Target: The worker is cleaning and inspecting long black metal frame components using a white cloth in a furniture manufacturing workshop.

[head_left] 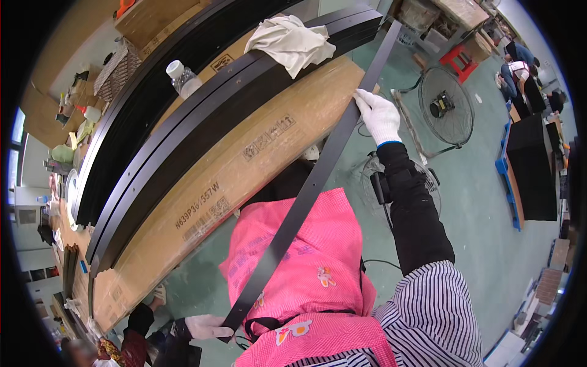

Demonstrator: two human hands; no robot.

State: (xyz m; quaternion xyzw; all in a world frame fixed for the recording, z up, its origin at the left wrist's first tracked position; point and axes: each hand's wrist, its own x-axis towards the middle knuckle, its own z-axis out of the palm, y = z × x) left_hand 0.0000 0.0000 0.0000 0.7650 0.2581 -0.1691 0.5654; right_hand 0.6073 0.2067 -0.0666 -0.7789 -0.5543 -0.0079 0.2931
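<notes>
A long, flat black strip with small holes slants across in front of my pink apron, from the upper right to the lower left. My right hand, in a white knit glove, is closed on its edge near the far end, with the arm stretched out. At the near end my left hand, also in a white glove, grips the strip low on the left; its fingertips are partly hidden. Beyond the strip, similar black bars lie stacked on a long cardboard package.
A white cloth and a clear bottle rest on the stacked bars. To the right stand a floor fan, a red stool and a blue pallet with black goods. One person is at lower left, others at far right.
</notes>
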